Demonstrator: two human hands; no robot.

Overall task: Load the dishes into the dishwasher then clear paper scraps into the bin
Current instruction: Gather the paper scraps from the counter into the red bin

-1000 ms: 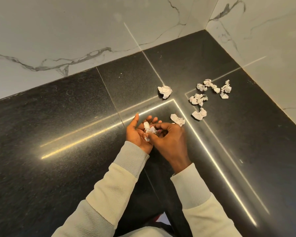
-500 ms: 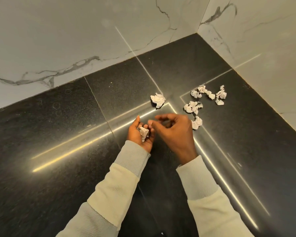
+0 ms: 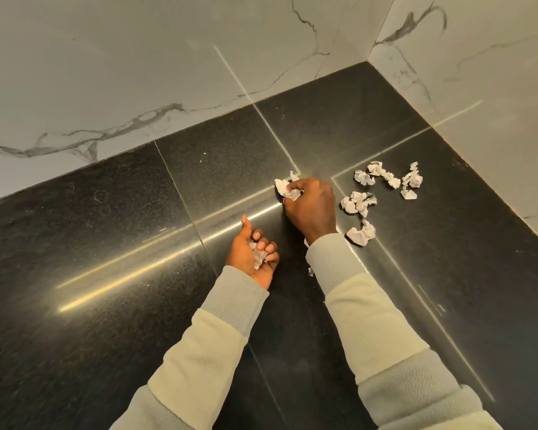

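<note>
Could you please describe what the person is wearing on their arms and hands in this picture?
The left sleeve and right sleeve are long, knitted and pale cream, each with a light grey ribbed cuff and grey again higher up. The left hand and right hand are bare: no gloves, rings or watch show.

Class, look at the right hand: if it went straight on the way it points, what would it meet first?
The right hand grips a crumpled scrap; past it the black countertop looks free, so likely the marble wall, though depth is unclear.
</note>
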